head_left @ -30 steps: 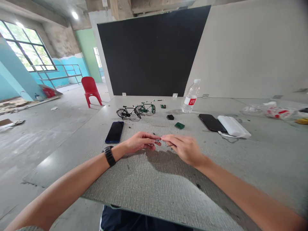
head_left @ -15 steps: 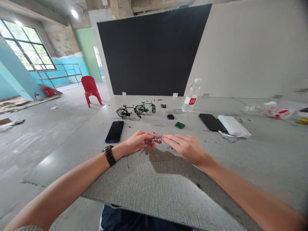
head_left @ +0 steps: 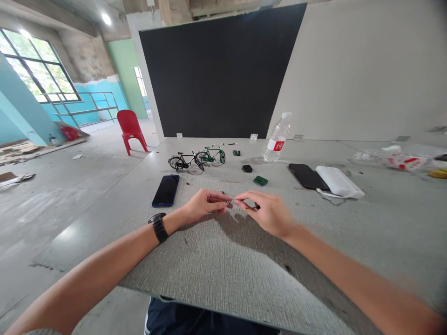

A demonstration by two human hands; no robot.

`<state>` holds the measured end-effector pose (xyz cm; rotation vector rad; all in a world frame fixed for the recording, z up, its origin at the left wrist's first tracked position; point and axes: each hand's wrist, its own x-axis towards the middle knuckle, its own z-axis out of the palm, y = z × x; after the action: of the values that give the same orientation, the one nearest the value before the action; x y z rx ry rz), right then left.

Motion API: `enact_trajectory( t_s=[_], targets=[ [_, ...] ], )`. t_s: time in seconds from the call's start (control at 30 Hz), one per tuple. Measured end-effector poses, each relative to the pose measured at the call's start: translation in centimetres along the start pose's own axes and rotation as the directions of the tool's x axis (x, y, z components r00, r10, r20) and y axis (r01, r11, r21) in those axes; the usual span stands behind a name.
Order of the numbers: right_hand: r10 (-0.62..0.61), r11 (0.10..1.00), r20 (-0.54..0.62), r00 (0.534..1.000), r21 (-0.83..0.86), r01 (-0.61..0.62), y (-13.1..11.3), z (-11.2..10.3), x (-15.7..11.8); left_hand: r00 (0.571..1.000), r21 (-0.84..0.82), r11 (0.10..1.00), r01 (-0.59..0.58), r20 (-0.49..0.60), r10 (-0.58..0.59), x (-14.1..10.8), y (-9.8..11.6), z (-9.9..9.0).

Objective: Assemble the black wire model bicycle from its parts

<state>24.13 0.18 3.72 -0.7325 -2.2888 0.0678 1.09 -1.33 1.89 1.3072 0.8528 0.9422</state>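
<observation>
My left hand (head_left: 206, 204), with a dark watch (head_left: 159, 227) on its wrist, pinches a small silvery part (head_left: 230, 202) between thumb and fingers. From the other side, my right hand (head_left: 270, 211) has thumb and forefinger closed at the same part's right end. A small dark object (head_left: 257, 206) shows under the curled fingers of the right hand; its kind is unclear. Both hands are just above the table, fingertips almost meeting. Beyond them stand a black miniature bicycle (head_left: 186, 161) and a green miniature bicycle (head_left: 212, 154). The fingers hide most of the silvery part.
A phone (head_left: 165, 190) lies left of my hands. Small green (head_left: 260, 180) and black (head_left: 247, 168) pieces lie ahead. A water bottle (head_left: 277, 139) stands farther back. To the right are a black flat device (head_left: 306, 176) and a white pouch (head_left: 338, 182). A black panel (head_left: 223, 74) rises behind.
My right hand has turned and its fingers, flatter before, are now bent into a pinch at the silvery part. The dark object under them has come into sight. My left hand stays nearly in place.
</observation>
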Motion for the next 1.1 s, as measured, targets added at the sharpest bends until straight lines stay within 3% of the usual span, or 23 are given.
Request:
enact_trajectory(
  t_s=[0.13, 0.43, 0.67, 1.1],
  targets=[
    [0.152, 0.983, 0.063, 0.986, 0.094, -0.158, -0.31, -0.01, 0.34, 0.999, 0.066, 0.997, -0.036, -0.001, 0.036, 0.02, -0.15, 0.03],
    [0.317, 0.916, 0.113, 0.942, 0.219, -0.335, -0.47, -0.03, 0.51, 0.998, 0.124, 0.990, -0.060, -0.001, 0.061, 0.00, -0.44, -0.38],
    [0.374, 0.882, 0.118, 0.920, 0.260, -0.392, -0.58, 0.06, 0.40, 1.000, 0.078, 0.997, -0.026, 0.013, 0.025, -0.06, -0.37, -0.36],
    [0.360, 0.889, 0.102, 0.928, 0.265, -0.374, -0.51, 0.15, 0.35, 0.997, 0.003, 1.000, -0.008, 0.073, 0.008, -0.06, -0.38, -0.32]
  ],
)
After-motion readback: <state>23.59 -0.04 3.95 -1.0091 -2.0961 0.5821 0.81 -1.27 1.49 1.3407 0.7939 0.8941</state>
